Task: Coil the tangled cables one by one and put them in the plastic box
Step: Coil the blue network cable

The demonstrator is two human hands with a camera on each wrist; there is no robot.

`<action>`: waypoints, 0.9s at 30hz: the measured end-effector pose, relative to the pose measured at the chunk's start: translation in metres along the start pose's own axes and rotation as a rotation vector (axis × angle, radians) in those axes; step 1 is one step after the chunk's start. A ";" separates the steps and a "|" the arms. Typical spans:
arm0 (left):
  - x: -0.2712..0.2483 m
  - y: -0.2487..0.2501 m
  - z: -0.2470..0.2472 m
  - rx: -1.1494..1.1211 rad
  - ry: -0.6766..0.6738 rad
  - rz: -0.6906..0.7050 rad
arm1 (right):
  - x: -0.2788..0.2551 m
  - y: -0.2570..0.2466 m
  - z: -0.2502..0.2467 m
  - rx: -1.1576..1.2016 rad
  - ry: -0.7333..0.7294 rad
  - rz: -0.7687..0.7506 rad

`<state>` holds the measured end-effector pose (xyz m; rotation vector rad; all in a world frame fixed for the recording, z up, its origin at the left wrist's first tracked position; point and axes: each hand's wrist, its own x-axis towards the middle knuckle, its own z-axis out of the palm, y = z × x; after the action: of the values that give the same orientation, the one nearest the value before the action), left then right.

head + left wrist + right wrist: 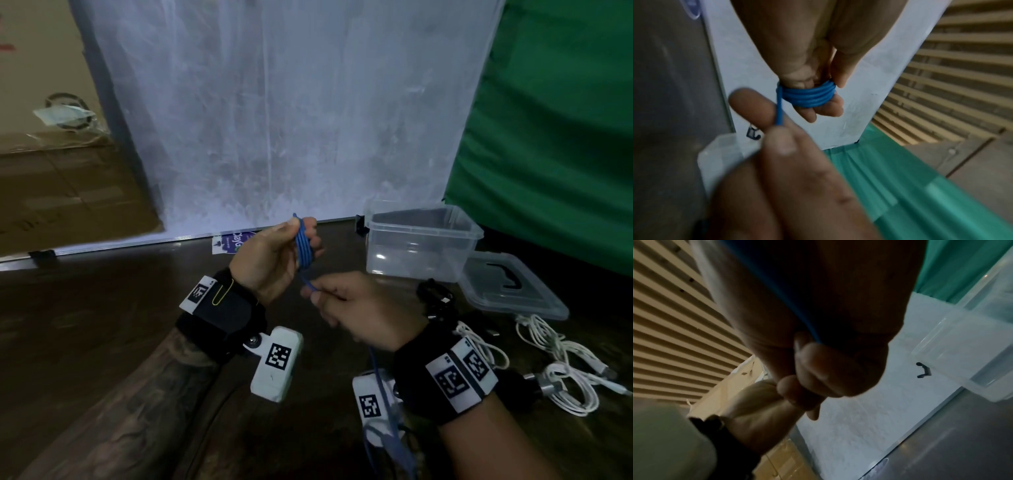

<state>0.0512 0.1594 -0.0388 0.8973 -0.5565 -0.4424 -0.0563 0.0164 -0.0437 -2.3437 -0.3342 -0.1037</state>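
Note:
A blue cable [304, 245] is wound in several turns round the fingers of my left hand [274, 257], raised above the dark table; in the left wrist view the blue coil [808, 95] rings the fingers, with the thumb against it. Just below, my right hand [346, 305] pinches the cable's free strand [779, 110] between thumb and forefinger. The rest of the blue cable [383, 394] hangs down past my right wrist. The clear plastic box [421, 245] stands open at the right, nothing visible inside. The right wrist view is mostly dark palm.
The box's lid [510, 289] lies flat right of the box. A black cable [436, 298] and a tangle of white cables [561, 370] lie on the table [85, 308] at the right. A white board [274, 120] leans behind; a green cloth [555, 120] hangs at the right.

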 end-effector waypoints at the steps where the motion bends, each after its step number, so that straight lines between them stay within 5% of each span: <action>1: 0.000 -0.001 -0.001 0.064 0.018 0.010 | -0.001 0.000 -0.002 -0.004 0.010 -0.007; 7: -0.002 -0.011 -0.005 0.463 0.055 0.031 | -0.005 0.005 -0.019 0.009 0.169 -0.085; 11: -0.006 -0.018 -0.005 0.740 -0.068 -0.086 | -0.003 0.007 -0.022 0.108 0.267 -0.188; 18: -0.015 -0.004 0.006 0.394 -0.309 -0.351 | 0.001 0.025 -0.030 -0.110 0.562 -0.243; 22: -0.015 0.001 0.009 0.113 -0.356 -0.405 | 0.004 0.029 -0.024 0.036 0.493 -0.220; 27: -0.011 0.000 0.010 -0.259 -0.236 -0.356 | 0.003 0.021 -0.017 -0.004 0.267 -0.120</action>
<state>0.0370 0.1594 -0.0372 0.6981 -0.5392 -0.9311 -0.0474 -0.0091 -0.0454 -2.2768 -0.3412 -0.4702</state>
